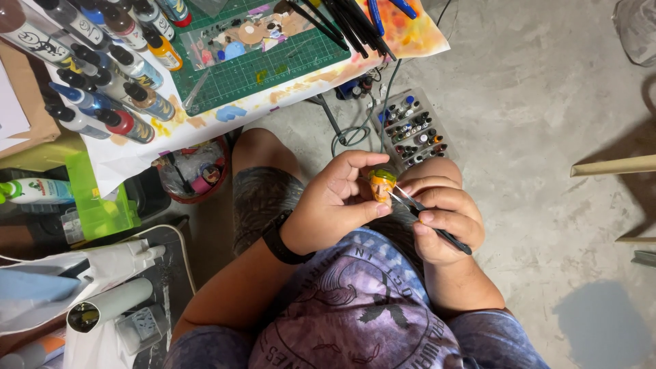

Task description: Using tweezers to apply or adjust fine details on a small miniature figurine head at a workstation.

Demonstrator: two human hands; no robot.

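**Brush tip on a small painted head**

The small orange-and-green figure head sits pinched between the left hand's thumb and curled fingers, above the lap. Just right of it, the right hand grips a thin paintbrush, tip touching it. Beyond it on the floor lies a tray of paint pots.

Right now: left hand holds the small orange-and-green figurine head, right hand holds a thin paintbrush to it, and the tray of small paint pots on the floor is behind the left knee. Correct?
One slip. In the head view the tray of small paint pots lies on the concrete floor beyond the right knee, not the left. The rest holds: the left hand pinches the orange-and-green figurine head, and the right hand holds the thin paintbrush to it.
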